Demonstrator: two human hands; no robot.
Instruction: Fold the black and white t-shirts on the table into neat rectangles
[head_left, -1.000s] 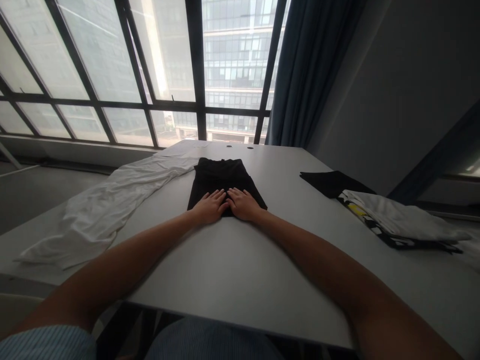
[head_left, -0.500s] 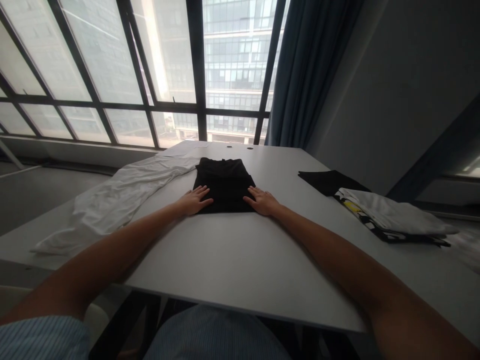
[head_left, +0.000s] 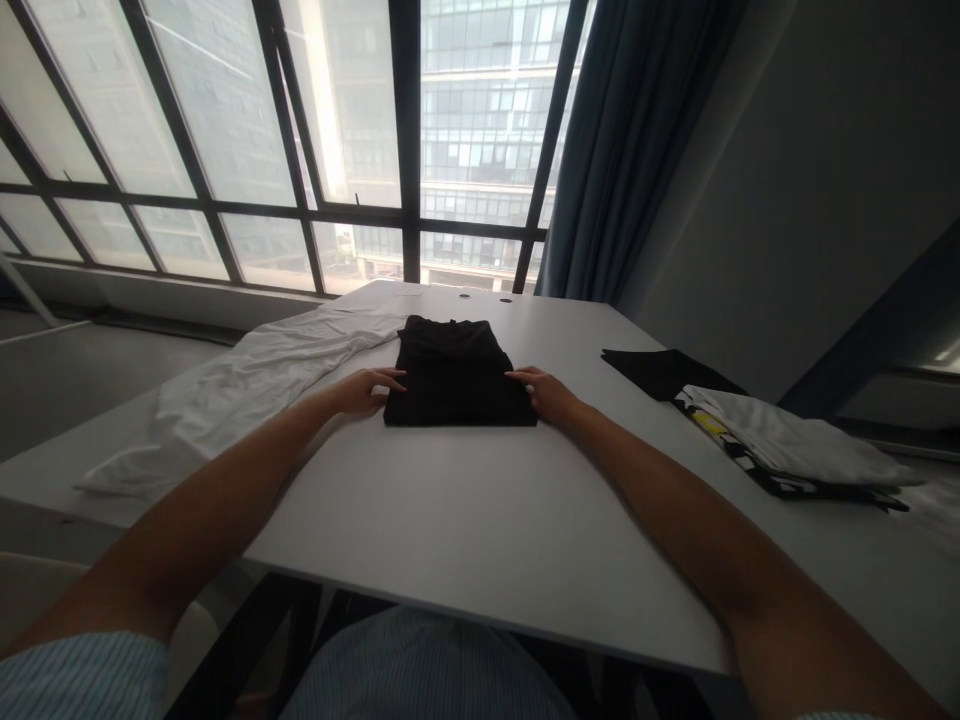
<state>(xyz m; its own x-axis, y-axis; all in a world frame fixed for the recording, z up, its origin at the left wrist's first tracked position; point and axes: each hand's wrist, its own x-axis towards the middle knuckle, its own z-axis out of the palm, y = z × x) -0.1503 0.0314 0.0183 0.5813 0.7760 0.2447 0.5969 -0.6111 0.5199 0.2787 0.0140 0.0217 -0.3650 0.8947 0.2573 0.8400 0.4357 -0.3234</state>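
Observation:
A folded black T-shirt [head_left: 459, 385] lies flat on the white table in front of me, its far end narrower than its near edge. At its left side, my left hand [head_left: 363, 390] is closed on the edge, fingertips over the black cloth. My right hand [head_left: 546, 392] is likewise closed at the right edge, its index finger on top and the other fingers curled down beside the cloth. Both thumbs are hard to make out.
A rumpled white garment [head_left: 225, 385] spreads along the left of the white table [head_left: 465, 520]. On the right, a black folded cloth [head_left: 671, 370] lies beside a stack topped by a light grey garment [head_left: 795, 435]. Windows and a blue curtain [head_left: 637, 140] stand beyond.
My hands lay flat with fingers spread on the T-shirt. Now they are drawn outward to its two side edges, with fingers bent round them. The near part looks wider.

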